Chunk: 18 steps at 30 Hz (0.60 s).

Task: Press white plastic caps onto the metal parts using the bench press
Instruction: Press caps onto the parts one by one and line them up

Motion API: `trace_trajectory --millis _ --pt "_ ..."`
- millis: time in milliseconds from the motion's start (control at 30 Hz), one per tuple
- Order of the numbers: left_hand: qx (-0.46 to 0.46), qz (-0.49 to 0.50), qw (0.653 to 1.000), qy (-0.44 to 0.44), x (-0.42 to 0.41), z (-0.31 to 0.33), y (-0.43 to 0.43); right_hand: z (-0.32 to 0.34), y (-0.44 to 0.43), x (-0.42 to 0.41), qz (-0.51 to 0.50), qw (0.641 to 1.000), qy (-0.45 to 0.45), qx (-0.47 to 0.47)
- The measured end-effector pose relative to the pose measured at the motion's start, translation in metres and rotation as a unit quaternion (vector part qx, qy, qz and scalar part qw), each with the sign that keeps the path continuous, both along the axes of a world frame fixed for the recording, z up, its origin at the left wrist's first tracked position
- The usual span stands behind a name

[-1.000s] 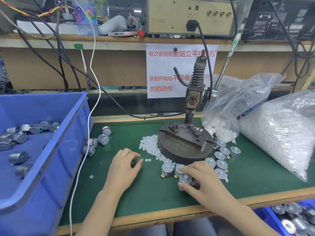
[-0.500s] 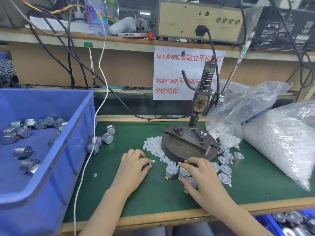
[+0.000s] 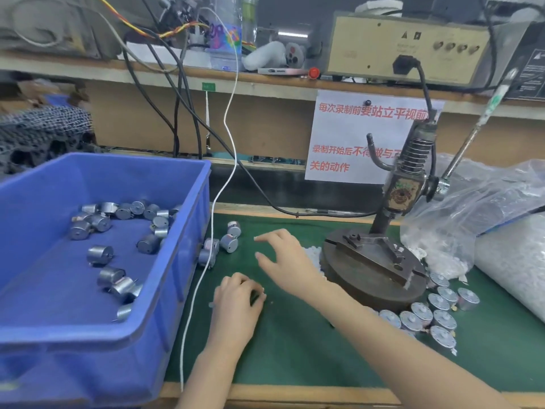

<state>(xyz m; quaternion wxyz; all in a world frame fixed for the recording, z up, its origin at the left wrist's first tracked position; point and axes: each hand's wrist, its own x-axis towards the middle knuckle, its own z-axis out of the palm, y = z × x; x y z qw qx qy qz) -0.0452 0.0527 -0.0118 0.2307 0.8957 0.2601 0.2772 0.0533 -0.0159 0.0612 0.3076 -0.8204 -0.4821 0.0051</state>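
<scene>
- Metal parts (image 3: 443, 319), small silver motor cans, lie in three groups. About nine stand on end on the green mat (image 3: 295, 352), just right of the bench press base. Four lie on their sides on the mat beside the blue bin (image 3: 88, 361). Roughly seventeen are loose inside that bin, though they overlap, so the count is not exact.
- White caps (image 3: 312, 256): one loose heap on the mat at the left edge of the press base, partly hidden behind the right hand. Two caps sit on the base itself.
- Two plastic bags at far right: a clear, crumpled one (image 3: 472, 214) with caps in its bottom, and a full one (image 3: 513, 261) of white caps.
- One bench press (image 3: 396, 199) stands on a round base, with nothing seated under its ram.
- Right hand (image 3: 284, 256): fingers straight and spread above the mat. It holds nothing, and its tips point at the four bin-side parts without touching them.
- Left hand (image 3: 237, 304): rests on the mat with its fingers curled downward. A dark shape shows under the fingertips, but I cannot tell what it grips, if anything.
</scene>
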Motion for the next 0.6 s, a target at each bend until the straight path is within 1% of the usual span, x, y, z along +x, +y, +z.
trace_trajectory --millis 67,133,200,300,367,467,533,600 --pt "-0.017 -0.003 1.000 -0.003 0.001 -0.001 0.000 -0.003 0.036 0.003 -0.012 0.997 0.048 -0.053" --pt "-0.049 -0.003 0.999 -0.013 0.001 0.000 0.003 -0.009 0.063 0.005 -0.010 0.993 0.075 -0.090" --pt "-0.063 -0.003 0.998 -0.017 0.000 0.000 0.004 -0.019 0.080 0.006 -0.006 0.989 0.065 -0.132" --pt "-0.031 -0.023 0.999 0.013 0.000 0.000 0.003 -0.030 0.096 0.008 -0.018 0.986 0.016 -0.167" --pt "-0.015 -0.031 0.999 0.026 0.000 0.000 0.003 -0.033 0.101 0.010 -0.023 0.988 -0.013 -0.154" --pt "-0.011 -0.032 0.999 0.021 -0.001 0.001 0.001 -0.038 0.101 0.013 -0.024 0.991 -0.034 -0.125" --pt "-0.018 -0.036 0.999 0.013 -0.002 0.003 0.000 -0.040 0.096 0.014 -0.022 0.995 -0.021 -0.096" --pt "-0.031 -0.036 0.999 -0.001 -0.003 0.004 -0.001 -0.039 0.085 0.012 -0.024 0.999 0.030 -0.036"
